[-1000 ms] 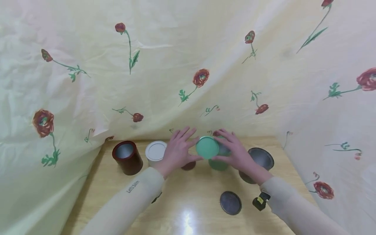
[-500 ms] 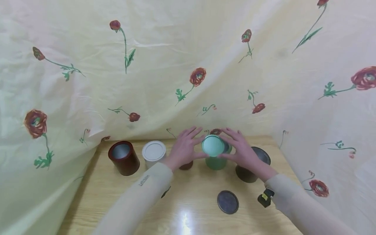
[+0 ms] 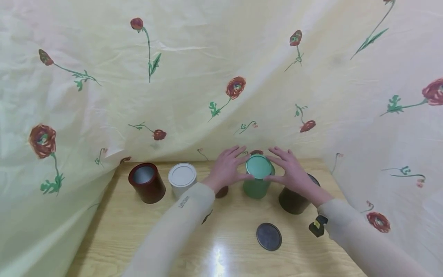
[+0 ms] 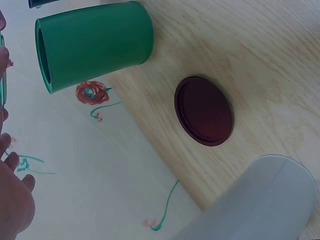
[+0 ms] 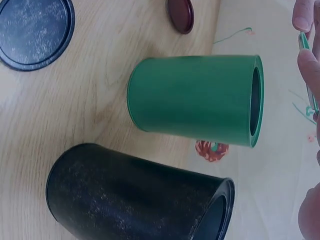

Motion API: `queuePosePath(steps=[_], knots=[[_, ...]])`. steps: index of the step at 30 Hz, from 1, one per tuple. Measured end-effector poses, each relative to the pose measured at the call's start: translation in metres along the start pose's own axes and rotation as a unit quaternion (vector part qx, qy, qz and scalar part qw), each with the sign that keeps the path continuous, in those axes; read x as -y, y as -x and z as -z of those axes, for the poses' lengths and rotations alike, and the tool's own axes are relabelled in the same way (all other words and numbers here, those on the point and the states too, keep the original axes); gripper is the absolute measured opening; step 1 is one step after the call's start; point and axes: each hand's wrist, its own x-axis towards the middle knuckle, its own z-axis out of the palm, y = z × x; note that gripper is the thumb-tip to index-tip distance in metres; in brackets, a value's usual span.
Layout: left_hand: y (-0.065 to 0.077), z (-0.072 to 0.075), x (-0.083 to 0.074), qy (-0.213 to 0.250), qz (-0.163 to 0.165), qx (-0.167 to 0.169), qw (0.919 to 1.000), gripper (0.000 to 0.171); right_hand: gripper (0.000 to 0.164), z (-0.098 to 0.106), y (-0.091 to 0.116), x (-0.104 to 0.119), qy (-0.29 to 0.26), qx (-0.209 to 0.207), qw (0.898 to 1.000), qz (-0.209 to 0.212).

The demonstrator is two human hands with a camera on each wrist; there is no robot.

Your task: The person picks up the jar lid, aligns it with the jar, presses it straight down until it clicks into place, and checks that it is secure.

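A round green lid (image 3: 258, 166) is held level by both hands above an open-topped green can (image 3: 256, 190). My left hand (image 3: 226, 169) pinches the lid's left edge, and my right hand (image 3: 290, 173) its right edge. In the right wrist view the lid (image 5: 303, 42) appears edge-on between fingers, with a gap between it and the rim of the upright can (image 5: 192, 97). At the left border of the left wrist view, the left hand (image 4: 16, 202) is partly cut off. Most of the can's opening is hidden under the lid in the head view.
Right of the green can stands an open black can (image 3: 294, 201). A black lid (image 3: 269, 237) lies nearer on the wooden table (image 3: 194, 246). A dark red lid (image 4: 205, 111) lies between the green can and a white can (image 3: 181, 179). Farther left is an open dark red can (image 3: 149, 185).
Both hands have carried the green lid rightward, from left of the green can to above it. The lid has turned from tilted toward me to flatter. The cans stay put.
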Motion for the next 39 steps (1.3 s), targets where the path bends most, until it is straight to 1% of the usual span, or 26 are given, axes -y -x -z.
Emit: queuePosePath(steps=[4, 8, 14, 21, 24, 30, 34, 39], knots=[[-0.007, -0.003, -0.001, 0.002, 0.007, 0.013, 0.9999, 0.084, 0.075, 0.004, -0.003, -0.004, -0.013, 0.006, 1.0, 0.001], [-0.013, -0.008, -0.003, 0.008, 0.011, 0.021, 0.9997, 0.085, 0.074, 0.006, -0.005, -0.012, -0.011, 0.017, 1.0, 0.0], [-0.023, -0.017, -0.006, 0.019, 0.014, 0.028, 0.9993, 0.083, 0.073, 0.008, -0.005, -0.023, -0.017, 0.034, 0.999, -0.016], [-0.03, -0.026, -0.007, 0.02, 0.03, 0.046, 0.9983, 0.083, 0.07, 0.009, -0.006, -0.027, -0.029, 0.048, 0.998, -0.032], [-0.032, -0.029, -0.007, 0.026, 0.034, 0.052, 0.9978, 0.083, 0.069, 0.009, -0.006, -0.029, -0.027, 0.059, 0.997, -0.043], [-0.031, -0.031, -0.007, 0.044, 0.047, 0.057, 0.9963, 0.081, 0.069, 0.007, -0.008, -0.031, -0.033, 0.086, 0.994, -0.055], [-0.032, -0.035, -0.005, 0.042, 0.046, 0.063, 0.9961, 0.082, 0.069, 0.004, -0.009, -0.032, -0.038, 0.091, 0.994, -0.057], [-0.032, -0.04, -0.002, 0.052, 0.052, 0.065, 0.9952, 0.082, 0.071, -0.003, -0.009, -0.036, -0.043, 0.102, 0.992, -0.065]])
